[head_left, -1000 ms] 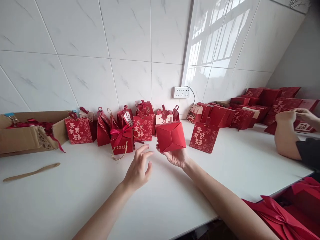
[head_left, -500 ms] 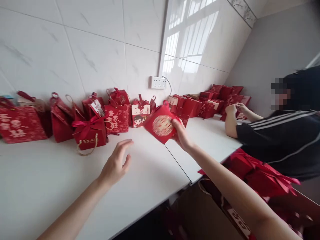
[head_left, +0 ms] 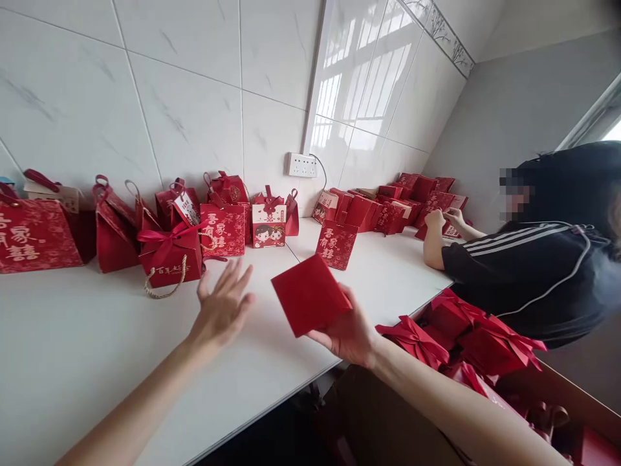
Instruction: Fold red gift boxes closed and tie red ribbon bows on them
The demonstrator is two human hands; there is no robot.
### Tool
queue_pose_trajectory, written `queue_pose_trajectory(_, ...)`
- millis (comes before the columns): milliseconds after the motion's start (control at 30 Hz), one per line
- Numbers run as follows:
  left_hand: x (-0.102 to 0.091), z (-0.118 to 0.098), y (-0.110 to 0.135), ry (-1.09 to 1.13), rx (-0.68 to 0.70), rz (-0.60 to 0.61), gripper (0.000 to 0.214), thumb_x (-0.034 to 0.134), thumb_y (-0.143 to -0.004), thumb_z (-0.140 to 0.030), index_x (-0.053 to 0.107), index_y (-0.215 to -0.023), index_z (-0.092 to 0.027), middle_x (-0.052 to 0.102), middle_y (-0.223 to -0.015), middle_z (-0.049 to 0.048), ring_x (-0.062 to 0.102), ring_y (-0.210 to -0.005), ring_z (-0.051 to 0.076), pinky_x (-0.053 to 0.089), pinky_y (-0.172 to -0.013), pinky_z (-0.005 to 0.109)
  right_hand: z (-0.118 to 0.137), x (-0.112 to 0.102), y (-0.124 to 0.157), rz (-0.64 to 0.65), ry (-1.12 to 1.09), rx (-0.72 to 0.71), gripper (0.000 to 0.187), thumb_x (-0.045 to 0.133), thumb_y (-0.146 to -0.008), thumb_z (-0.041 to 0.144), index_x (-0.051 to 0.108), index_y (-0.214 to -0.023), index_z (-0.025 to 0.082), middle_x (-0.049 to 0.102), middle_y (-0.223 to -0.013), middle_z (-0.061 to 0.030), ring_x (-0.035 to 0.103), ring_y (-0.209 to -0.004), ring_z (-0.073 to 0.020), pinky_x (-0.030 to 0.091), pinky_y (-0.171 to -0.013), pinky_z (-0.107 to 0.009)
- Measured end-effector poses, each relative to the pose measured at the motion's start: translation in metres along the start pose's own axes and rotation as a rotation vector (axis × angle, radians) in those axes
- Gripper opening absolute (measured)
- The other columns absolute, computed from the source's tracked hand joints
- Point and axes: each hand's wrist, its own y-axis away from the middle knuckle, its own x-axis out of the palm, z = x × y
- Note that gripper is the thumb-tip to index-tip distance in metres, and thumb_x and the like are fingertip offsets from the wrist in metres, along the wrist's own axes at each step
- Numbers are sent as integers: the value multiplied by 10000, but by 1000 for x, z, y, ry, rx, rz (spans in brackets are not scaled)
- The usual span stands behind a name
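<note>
My right hand grips a plain red gift box from below, holding it tilted above the front edge of the white table. My left hand hovers open just left of the box, fingers spread, holding nothing. Behind it stands a red box with a ribbon bow and rope handle. A red box with gold characters stands on the table behind the held box.
A row of red gift boxes lines the tiled wall, with a pile of flat red boxes at the corner. A person in a black striped top works at the right. A carton of red ribboned boxes sits below the table edge.
My right hand has brought the red box down and toward me, its plain side now facing up. My left hand has spread wider. The view shifted slightly.
</note>
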Motion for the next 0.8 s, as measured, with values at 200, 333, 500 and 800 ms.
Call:
queue_pose_trajectory(200, 7, -8, 3, 41, -9, 106, 567, 199, -939, -467, 286, -1423, -184, 314, -1502, 150, 343, -1365, 255, 135, -1083, 495, 10, -16, 14, -23, 237, -163, 559, 518, -774, 652, 534, -1121, 214, 634, -1084, -76, 639, -1005, -239, 573, -805, -373)
queue_pose_trajectory(333, 18, -7, 8, 55, 5, 178, 399, 308, -923, -362, 482, -1253, -221, 415, -1447, 139, 482, -1256, 249, 290, -1012, 478, 20, -31, 34, -137, 932, -849, 705, 720, -697, 494, 388, -1280, 278, 520, -1273, -99, 528, -1179, -282, 492, -947, -452)
queue_pose_trajectory(500, 12, -10, 6, 263, 14, 152, 301, 367, -921, -356, 533, -1148, -247, 603, -1235, 84, 602, -1063, 230, 403, -948, 462, 34, -37, 64, -203, 1648, -1469, 924, 798, -653, 249, 241, -1389, 295, 354, -1385, -154, 399, -1294, -322, 500, -934, -499)
queue_pose_trajectory(800, -4, -71, 14, 576, 577, -97, 647, 429, -859, -218, 178, -1455, -174, 296, -1477, 195, 359, -1338, 307, 469, -951, 452, 23, -42, 69, -189, 1948, -1479, 877, 727, -742, 286, 190, -1434, 246, 364, -1372, -209, 420, -1278, -355, 530, -885, -518)
